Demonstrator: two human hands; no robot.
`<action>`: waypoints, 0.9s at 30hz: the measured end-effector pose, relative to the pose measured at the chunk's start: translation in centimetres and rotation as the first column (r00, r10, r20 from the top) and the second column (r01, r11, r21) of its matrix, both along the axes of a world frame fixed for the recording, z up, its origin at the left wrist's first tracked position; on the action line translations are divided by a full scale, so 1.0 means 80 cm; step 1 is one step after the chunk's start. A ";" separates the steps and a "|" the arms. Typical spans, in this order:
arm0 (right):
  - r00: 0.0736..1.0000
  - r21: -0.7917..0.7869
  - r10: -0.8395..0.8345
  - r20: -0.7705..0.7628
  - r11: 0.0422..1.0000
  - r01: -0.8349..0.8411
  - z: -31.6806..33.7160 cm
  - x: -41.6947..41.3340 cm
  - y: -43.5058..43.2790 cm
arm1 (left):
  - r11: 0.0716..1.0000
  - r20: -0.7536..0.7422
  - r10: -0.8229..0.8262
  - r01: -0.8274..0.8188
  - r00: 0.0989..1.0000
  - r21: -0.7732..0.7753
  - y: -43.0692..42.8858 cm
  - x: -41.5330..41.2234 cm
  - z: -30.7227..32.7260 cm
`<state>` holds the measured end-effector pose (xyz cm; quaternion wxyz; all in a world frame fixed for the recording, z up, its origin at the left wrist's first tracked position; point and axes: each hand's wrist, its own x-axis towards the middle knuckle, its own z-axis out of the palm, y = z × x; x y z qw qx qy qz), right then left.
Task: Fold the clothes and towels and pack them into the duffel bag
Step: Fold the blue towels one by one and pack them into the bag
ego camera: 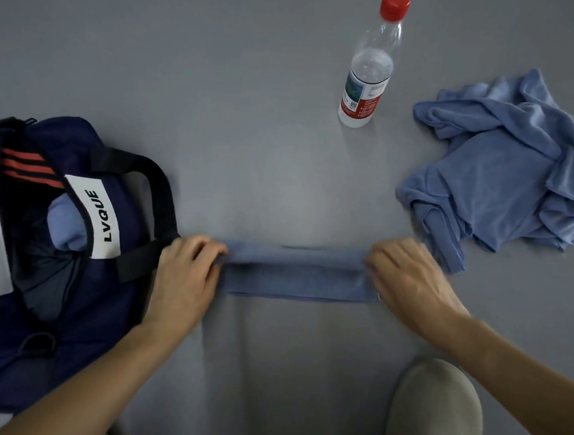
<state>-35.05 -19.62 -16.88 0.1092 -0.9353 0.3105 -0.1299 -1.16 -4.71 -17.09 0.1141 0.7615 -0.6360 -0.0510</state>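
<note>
A blue towel point(295, 274) lies folded into a narrow strip on the grey table, straight in front of me. My left hand point(185, 271) grips its left end with curled fingers. My right hand point(408, 278) pinches its right end. A navy duffel bag point(67, 286) with black handles and a white LVQUE label lies open at the left, touching my left hand. A folded light blue cloth point(65, 224) shows inside its opening. A crumpled blue garment point(509, 173) lies at the right, its lower edge just behind my right hand.
A clear water bottle point(369, 69) with a red cap stands at the back, right of centre. A beige rounded chair back point(434, 417) sits at the near edge, lower right. Grey table surface point(187, 72) spreads around everything.
</note>
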 end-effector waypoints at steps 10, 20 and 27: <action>0.990 0.017 0.138 -0.028 0.990 -0.137 -0.007 0.001 0.049 | 0.977 0.049 0.127 -0.133 0.991 0.164 0.039 -0.064 0.009; 0.912 0.136 0.225 -0.343 0.973 -0.189 -0.069 0.028 0.034 | 0.914 -0.072 0.270 -0.232 0.960 0.333 -0.017 -0.141 -0.065; 0.950 0.217 0.160 -0.268 0.971 -0.102 -0.038 0.018 0.073 | 0.928 -0.078 -0.180 0.195 0.981 0.317 -0.096 -0.048 -0.064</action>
